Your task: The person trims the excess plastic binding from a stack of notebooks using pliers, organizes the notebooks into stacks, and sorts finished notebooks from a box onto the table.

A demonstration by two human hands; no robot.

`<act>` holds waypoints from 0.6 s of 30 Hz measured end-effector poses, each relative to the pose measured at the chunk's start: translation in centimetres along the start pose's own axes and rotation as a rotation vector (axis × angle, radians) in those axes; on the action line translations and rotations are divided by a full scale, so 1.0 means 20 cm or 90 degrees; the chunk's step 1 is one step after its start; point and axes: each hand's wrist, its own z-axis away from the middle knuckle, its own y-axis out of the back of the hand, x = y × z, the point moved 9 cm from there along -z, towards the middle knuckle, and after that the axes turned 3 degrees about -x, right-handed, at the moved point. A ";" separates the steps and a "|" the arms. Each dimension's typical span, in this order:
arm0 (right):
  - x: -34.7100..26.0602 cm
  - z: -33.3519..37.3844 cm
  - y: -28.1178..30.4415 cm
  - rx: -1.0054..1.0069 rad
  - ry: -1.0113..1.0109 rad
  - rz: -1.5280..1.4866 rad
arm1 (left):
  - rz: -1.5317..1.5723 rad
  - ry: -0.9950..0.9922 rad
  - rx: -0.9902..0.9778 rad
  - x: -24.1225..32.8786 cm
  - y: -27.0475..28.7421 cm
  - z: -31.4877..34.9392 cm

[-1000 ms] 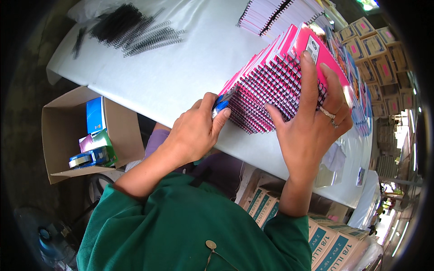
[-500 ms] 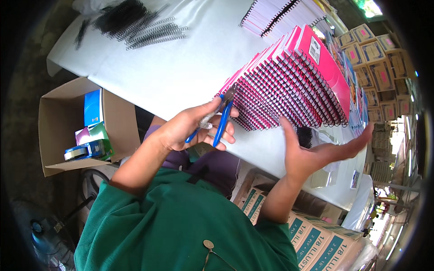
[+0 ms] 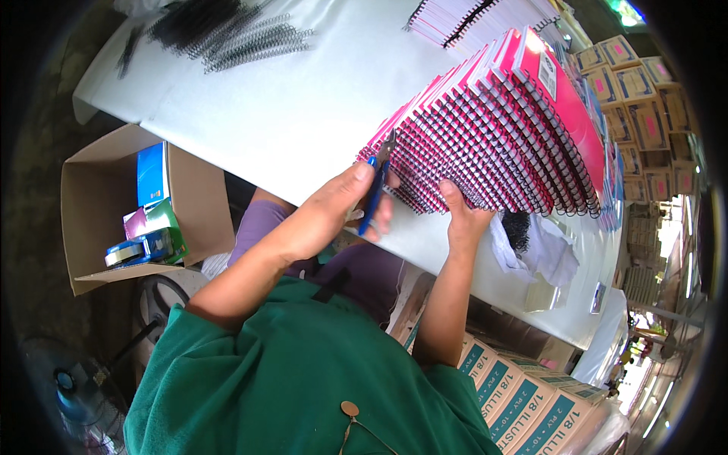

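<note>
My left hand [image 3: 327, 214] is closed round blue-handled cutting pliers [image 3: 377, 189], their dark jaws pointing up at the left end of a row of pink spiral notebooks [image 3: 493, 129]. The notebooks stand packed together with their black coil bindings facing me. At the lower edge of the coils, my right hand [image 3: 465, 218] grips the notebooks with its thumb in front. Its other fingers are hidden from view.
On the white table [image 3: 227, 129] lie loose black coils [image 3: 258, 44] at the far left and a second stack of bound books [image 3: 470, 19] behind. Crumpled white plastic [image 3: 550, 250] is at right. A cardboard box [image 3: 199, 208] with a tape dispenser stands left; cartons [image 3: 523, 402] sit below.
My right hand has come left from open air onto the notebooks' lower edge. The pliers' handles have drawn together in my left hand. The view has shifted slightly.
</note>
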 end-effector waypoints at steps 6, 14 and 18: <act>0.02 0.00 0.01 0.004 0.034 0.004 | 0.264 0.054 -0.129 -0.03 -0.03 -0.04; 0.08 0.03 0.03 0.011 -0.023 0.048 | 0.308 0.040 -0.208 -0.03 -0.04 -0.03; 0.07 0.04 0.04 0.024 0.007 0.062 | 0.298 0.080 -0.182 -0.06 -0.03 -0.04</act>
